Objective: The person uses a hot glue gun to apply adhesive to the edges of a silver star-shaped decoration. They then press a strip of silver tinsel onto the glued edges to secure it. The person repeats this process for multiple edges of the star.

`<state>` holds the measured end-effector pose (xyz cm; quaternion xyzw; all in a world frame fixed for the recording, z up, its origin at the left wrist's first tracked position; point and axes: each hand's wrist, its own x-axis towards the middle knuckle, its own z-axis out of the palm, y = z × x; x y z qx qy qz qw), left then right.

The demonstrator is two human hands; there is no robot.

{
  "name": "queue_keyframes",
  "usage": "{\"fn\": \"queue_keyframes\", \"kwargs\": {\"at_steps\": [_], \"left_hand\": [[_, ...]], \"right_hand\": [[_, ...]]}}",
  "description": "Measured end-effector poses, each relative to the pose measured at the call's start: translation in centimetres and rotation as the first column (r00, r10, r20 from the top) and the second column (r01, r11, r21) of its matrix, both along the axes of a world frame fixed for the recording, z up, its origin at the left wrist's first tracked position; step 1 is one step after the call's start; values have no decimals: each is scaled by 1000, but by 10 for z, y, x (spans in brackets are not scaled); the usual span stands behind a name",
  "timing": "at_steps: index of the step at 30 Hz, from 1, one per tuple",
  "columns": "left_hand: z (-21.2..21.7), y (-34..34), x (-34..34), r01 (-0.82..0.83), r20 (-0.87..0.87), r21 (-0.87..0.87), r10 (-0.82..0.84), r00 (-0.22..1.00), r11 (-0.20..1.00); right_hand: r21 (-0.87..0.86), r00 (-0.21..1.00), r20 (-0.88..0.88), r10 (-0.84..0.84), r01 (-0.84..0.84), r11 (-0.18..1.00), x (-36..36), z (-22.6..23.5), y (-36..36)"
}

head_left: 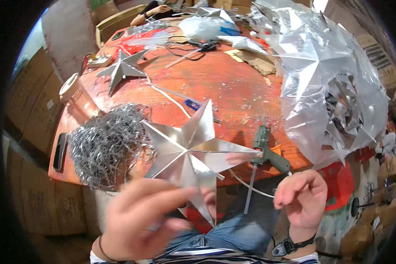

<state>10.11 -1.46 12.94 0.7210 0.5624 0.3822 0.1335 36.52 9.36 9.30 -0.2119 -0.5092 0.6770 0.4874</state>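
Note:
A large silver five-pointed star (198,159) with creased metallic faces is in front of me, its lower point hanging past the table's front edge. My left hand (145,215) is beside the star's lower left side, smeared by motion, so I cannot tell whether its fingers touch the star. To the right of the star, my right hand (303,198) is raised with its fingers curled together; what they hold, if anything, is too small to make out. A dark green glue gun (263,141) lies by the star's right point, with a translucent stick (250,190) below it.
Silver tinsel (108,143) is heaped at the left, beside a phone (60,152) and a pinkish cup (79,99). A smaller silver star (123,70) lies farther back. Clear plastic wrapping (303,105) with silver stars bulks at the right. Another person's hand (162,9) is across the red table (233,83).

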Motion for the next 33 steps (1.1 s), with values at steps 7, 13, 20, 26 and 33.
{"fn": "queue_keyframes", "kwargs": {"at_steps": [7,13,20,26,33], "left_hand": [[-21,16,30,233,65,87,-239,969,968],[-40,1,-21,-200,-18,266,213,977,943],[-79,22,-99,-525,-340,177,552,761,833],[-97,25,-82,-538,-420,102,527,739,837],[-44,34,-98,-484,-209,25,478,853,875]], "right_hand": [[196,756,342,558,-638,744,-15,0,-14],[260,470,335,817,-879,399,-10,-10,0],[78,885,132,447,-459,885,27,-34,-28],[28,946,171,276,-285,958,23,-24,-39],[253,934,318,164,-250,934,33,-18,-35]]}}
